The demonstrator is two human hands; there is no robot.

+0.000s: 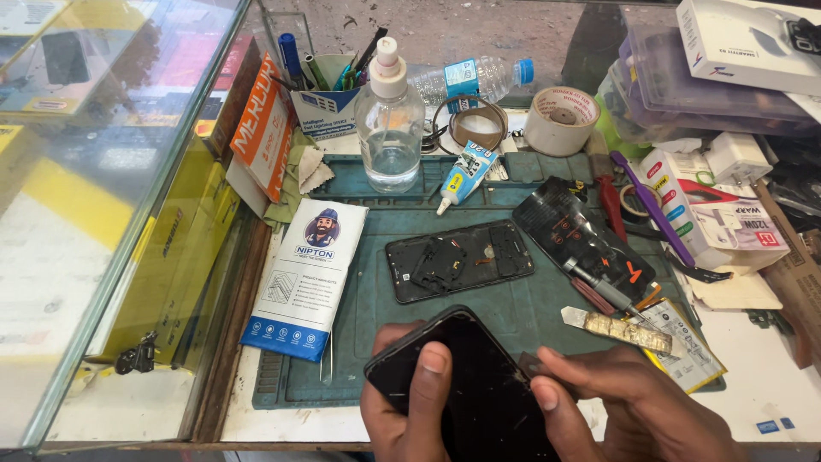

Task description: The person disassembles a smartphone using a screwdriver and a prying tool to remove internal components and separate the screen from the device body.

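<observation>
- My left hand (406, 402) grips the dark phone (466, 385); my right hand (624, 406) pinches a small pick (528, 365) against its edge.
- I judge prying underway; next needs gentle, steady leverage.

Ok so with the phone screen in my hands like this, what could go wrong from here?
1. The right hand presses a small dark pick at the edge of the black screen; a slip could crack it or nick the left hand holding it.
2. The screen is held beyond the mat's front edge, so a drop may miss the bench.
3. The open phone frame lies close by; a jerk could knock it.
</observation>
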